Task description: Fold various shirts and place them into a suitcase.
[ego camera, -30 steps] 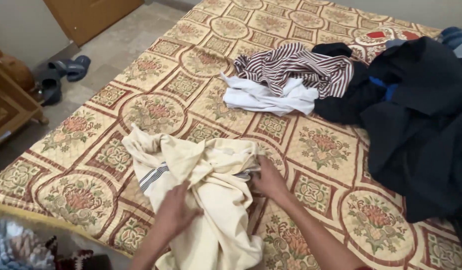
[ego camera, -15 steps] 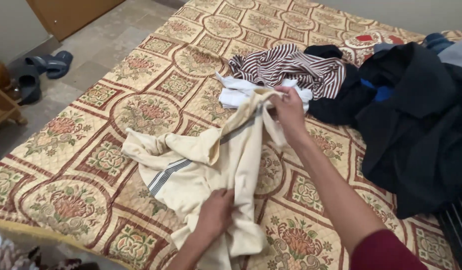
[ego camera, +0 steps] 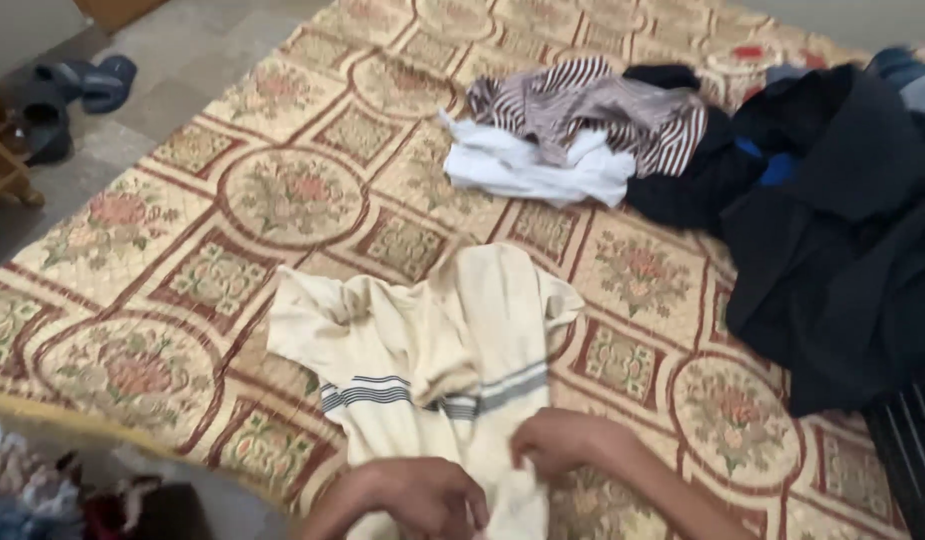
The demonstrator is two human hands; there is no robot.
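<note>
We see a cream shirt with dark stripe bands lying on the patterned bedspread, at 6 o'clock in the view. The left hand grips the cloth at its lower edge, fingers curled into it. The right hand pinches the fabric just beside, at 5 o'clock. At 12 o'clock lie a white garment and a striped garment; dark clothes sit at 2 o'clock. Slippers rest on the floor at 10 o'clock.

One cream shirt, one white garment, one striped garment, two slippers.
</note>
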